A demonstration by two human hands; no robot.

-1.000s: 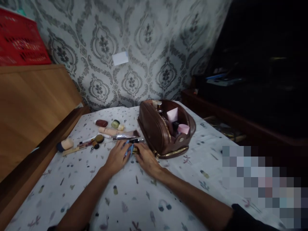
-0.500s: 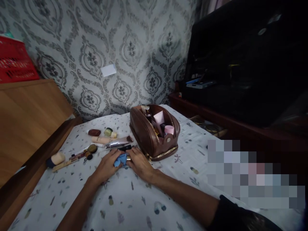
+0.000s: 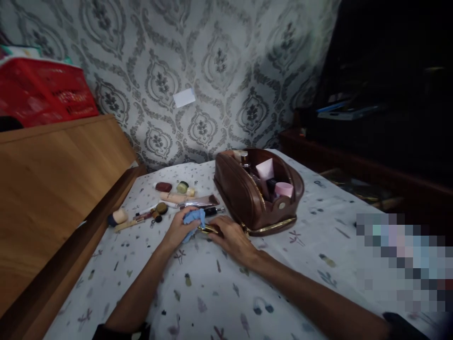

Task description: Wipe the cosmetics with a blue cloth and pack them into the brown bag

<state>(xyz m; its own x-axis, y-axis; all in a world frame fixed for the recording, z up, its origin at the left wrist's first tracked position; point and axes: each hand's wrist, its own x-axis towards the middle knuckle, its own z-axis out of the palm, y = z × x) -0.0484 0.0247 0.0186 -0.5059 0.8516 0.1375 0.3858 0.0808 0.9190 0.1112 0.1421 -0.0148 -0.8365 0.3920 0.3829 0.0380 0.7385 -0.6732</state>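
Note:
My left hand (image 3: pixel 176 232) is closed round a crumpled light blue cloth (image 3: pixel 193 217). My right hand (image 3: pixel 233 240) grips a small shiny gold-coloured cosmetic item (image 3: pixel 209 229), whose end meets the cloth; its exact kind is partly hidden by my fingers. Just beyond them lies a slim black tube (image 3: pixel 211 211). Close to my right hand stands a brown leather makeup bag (image 3: pixel 233 189), unzipped, holding a pink-lidded jar (image 3: pixel 283 190), a pale pink tube (image 3: pixel 265 167) and a bottle with a silver cap (image 3: pixel 244 159).
Left of the bag lie a silvery pink tube (image 3: pixel 201 201), a beige tube (image 3: pixel 169 196), a dark red bottle (image 3: pixel 163 187), a makeup brush (image 3: pixel 120 216) and several small cosmetics. A wooden panel (image 3: pixel 71 165) borders the left; a dark cabinet (image 3: pixel 354 156) the right.
My view has swung left, so everything sits further right in the picture. Between my hands, the gold item has tilted and shows more, and the cloth is spread out more.

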